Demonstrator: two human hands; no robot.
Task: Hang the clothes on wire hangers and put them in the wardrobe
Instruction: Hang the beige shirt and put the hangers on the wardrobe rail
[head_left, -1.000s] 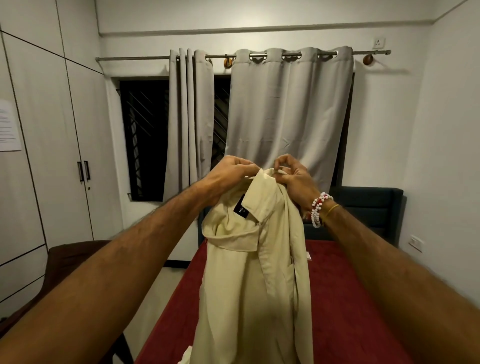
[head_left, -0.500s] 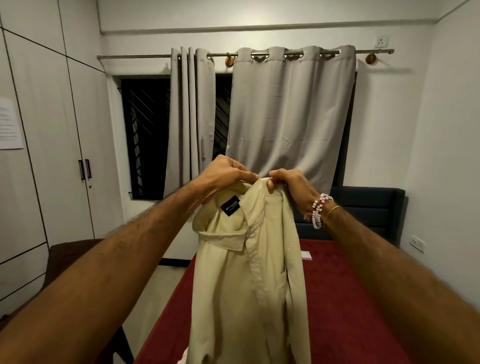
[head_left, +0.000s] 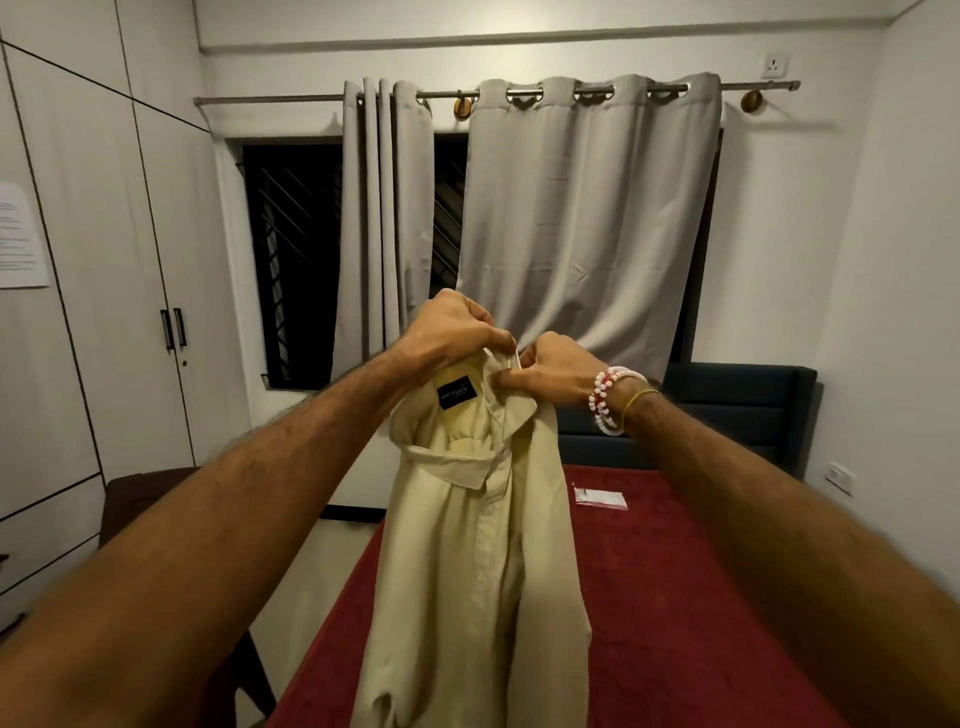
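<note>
Fingers (head_left: 492, 339) of left hand (head_left: 452, 332) and right hand (head_left: 558, 375) pinch the collar (head_left: 511, 387) of one beige shirt (head_left: 483, 545) above one red bed (head_left: 675, 597).

Cloth and metal
Your shirt (head_left: 483, 545) is smooth matt cloth; bedspread (head_left: 675, 597), lower right, seems velvety; curtain rod (head_left: 270, 98) shiny metal.

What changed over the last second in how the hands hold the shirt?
The right hand shifted left, closing on the left hand; they now pinch the collar of the beige shirt almost touching. Its label turned to face the camera. Both hands kept their grip, and the shirt still hangs over the red bed.
</note>
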